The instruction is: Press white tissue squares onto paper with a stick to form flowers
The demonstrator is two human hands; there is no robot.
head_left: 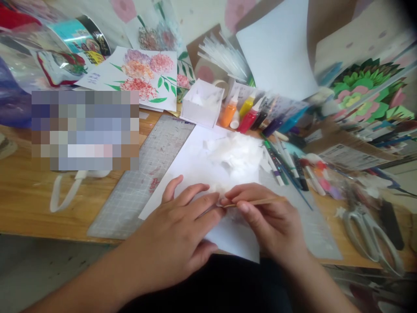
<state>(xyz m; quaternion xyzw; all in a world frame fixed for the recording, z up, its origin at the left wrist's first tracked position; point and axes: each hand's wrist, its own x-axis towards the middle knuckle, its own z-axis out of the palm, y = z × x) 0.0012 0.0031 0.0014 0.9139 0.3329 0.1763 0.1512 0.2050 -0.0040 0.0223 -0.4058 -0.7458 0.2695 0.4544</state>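
My right hand (273, 221) pinches a thin wooden stick (260, 201) between thumb and fingers; its tip points left. My left hand (185, 221) lies over the white paper (182, 169), fingers stretched and spread, their tips close to the tip of the stick. Whether they touch the stick is unclear. Just beyond both hands, a fluffy heap of white cotton (239, 152) rests on the paper. A small pale tuft (220, 188) shows by the fingertips, partly hidden by the hands.
A grey cutting mat (127, 195) lies beneath the paper. Paint bottles (249, 119) and a white box (202, 104) stand behind. Markers (275, 165) and scissors (371, 237) lie right. Flower pictures (143, 78) lean at back left. A white strap (58, 195) lies left.
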